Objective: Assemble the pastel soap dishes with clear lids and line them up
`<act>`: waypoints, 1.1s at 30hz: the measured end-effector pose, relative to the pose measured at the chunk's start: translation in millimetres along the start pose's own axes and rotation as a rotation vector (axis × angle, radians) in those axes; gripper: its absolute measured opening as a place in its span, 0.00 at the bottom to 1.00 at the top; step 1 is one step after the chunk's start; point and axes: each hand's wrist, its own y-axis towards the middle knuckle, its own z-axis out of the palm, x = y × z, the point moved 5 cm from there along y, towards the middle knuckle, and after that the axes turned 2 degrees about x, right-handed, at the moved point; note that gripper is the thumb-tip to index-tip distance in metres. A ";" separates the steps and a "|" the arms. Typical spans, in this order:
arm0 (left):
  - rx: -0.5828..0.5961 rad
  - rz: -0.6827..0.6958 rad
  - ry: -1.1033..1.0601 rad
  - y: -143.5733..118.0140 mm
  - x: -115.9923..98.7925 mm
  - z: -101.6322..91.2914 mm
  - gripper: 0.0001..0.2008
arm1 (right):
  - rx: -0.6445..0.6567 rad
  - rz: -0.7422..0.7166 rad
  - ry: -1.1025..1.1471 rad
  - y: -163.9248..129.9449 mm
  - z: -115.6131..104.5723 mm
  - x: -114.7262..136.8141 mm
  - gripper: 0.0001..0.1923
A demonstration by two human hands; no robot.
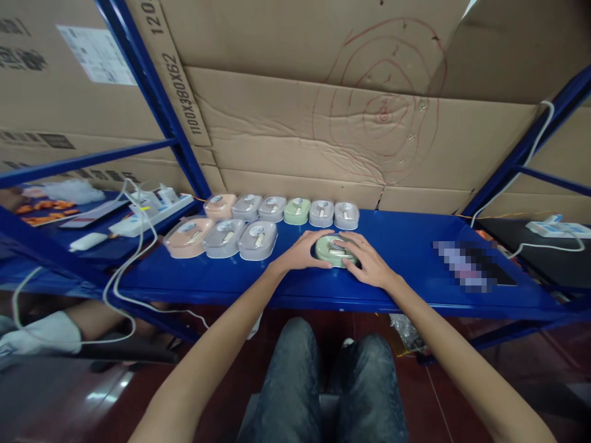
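Both arms outstretched, left hand [302, 251] and right hand [364, 258] fingers clasp the green case [330, 249].

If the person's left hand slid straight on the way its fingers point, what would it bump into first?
The left hand points right, against the green case it already touches. Past that lies the right hand, though depth is hard to judge.

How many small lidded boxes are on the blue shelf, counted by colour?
Peach boxes: 2
Grey boxes: 6
Green boxes: 2, one of them between the left hand and the right hand
Total: 10 on the blue shelf
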 end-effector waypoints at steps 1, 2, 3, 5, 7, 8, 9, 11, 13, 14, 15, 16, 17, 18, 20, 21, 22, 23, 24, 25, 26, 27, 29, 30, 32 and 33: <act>-0.004 -0.004 0.000 0.2 0.6 -0.1 0.51 | 0.001 0.001 0.000 0.2 -0.1 0.5 0.27; -0.007 -0.007 0.001 0.4 1.4 0.0 0.51 | 0.003 0.004 0.000 0.4 -0.2 1.1 0.27; -0.011 -0.006 0.001 0.6 2.4 0.1 0.51 | 0.007 0.010 0.000 0.6 -0.2 1.6 0.27; -0.012 -0.002 -0.002 0.7 4.0 0.7 0.51 | 0.014 0.021 -0.001 0.8 0.2 2.4 0.26; -0.010 0.000 -0.003 0.4 4.9 1.2 0.51 | 0.024 0.023 -0.006 0.3 1.7 2.3 0.27; -0.008 -0.001 -0.002 0.1 4.8 1.3 0.51 | 0.029 0.020 -0.011 -0.2 2.9 1.6 0.29; -0.004 -0.001 0.002 -0.2 4.4 1.4 0.52 | 0.032 0.018 -0.017 -0.9 4.4 0.3 0.32; 0.001 0.001 0.014 -0.9 2.9 1.4 0.52 | 0.030 0.019 -0.028 -2.6 7.6 -3.5 0.37; 0.005 0.003 0.025 -1.4 1.7 1.7 0.53 | 0.022 0.024 -0.036 -4.0 10.2 -7.7 0.40; 0.006 0.003 0.030 -1.5 1.6 1.9 0.54 | 0.020 0.025 -0.038 -4.5 11.2 -9.4 0.40; 0.007 0.004 0.034 -1.4 1.7 2.1 0.54 | 0.019 0.025 -0.040 -4.8 11.9 -10.5 0.40; 0.009 0.006 0.038 -1.3 2.1 2.4 0.54 | 0.021 0.026 -0.040 -4.9 12.3 -11.1 0.40; 0.011 0.009 0.044 -1.0 2.6 2.8 0.54 | 0.024 0.027 -0.039 -4.8 12.5 -11.3 0.40; 0.012 0.013 0.050 -0.7 3.2 3.0 0.53 | 0.027 0.029 -0.038 -4.7 12.4 -11.1 0.40; 0.016 0.022 0.064 -0.1 4.1 3.3 0.53 | 0.033 0.031 -0.033 -4.3 11.7 -10.1 0.40; 0.019 0.028 0.069 0.1 4.1 3.5 0.53 | 0.034 0.030 -0.031 -4.2 11.3 -9.5 0.40; 0.023 0.033 0.072 0.2 3.8 3.7 0.53 | 0.034 0.028 -0.027 -4.0 10.8 -9.1 0.40; 0.024 0.039 0.075 0.1 3.2 3.9 0.53 | 0.031 0.025 -0.023 -3.9 10.5 -8.9 0.39; 0.024 0.044 0.077 -0.1 2.4 4.0 0.53 | 0.027 0.024 -0.017 -3.8 10.2 -9.1 0.39; 0.021 0.047 0.080 -0.4 1.6 4.1 0.53 | 0.020 0.024 -0.008 -3.8 9.9 -9.6 0.39; 0.017 0.046 0.086 -0.8 1.0 4.3 0.53 | 0.011 0.026 0.002 -3.8 9.7 -10.3 0.39; 0.014 0.040 0.092 -1.2 0.6 4.5 0.54 | 0.003 0.030 0.013 -3.8 9.5 -11.2 0.39; 0.009 0.024 0.107 -1.8 0.8 5.2 0.55 | -0.005 0.047 0.036 -4.0 9.8 -13.5 0.38; 0.008 0.018 0.113 -2.1 1.1 5.6 0.55 | -0.007 0.061 0.048 -4.2 10.1 -14.9 0.39; 0.002 0.019 0.121 -2.2 1.7 6.2 0.55 | -0.010 0.097 0.069 -4.7 10.8 -18.1 0.41; -0.001 0.023 0.123 -2.2 2.0 6.4 0.54 | -0.014 0.116 0.078 -5.1 10.9 -19.7 0.43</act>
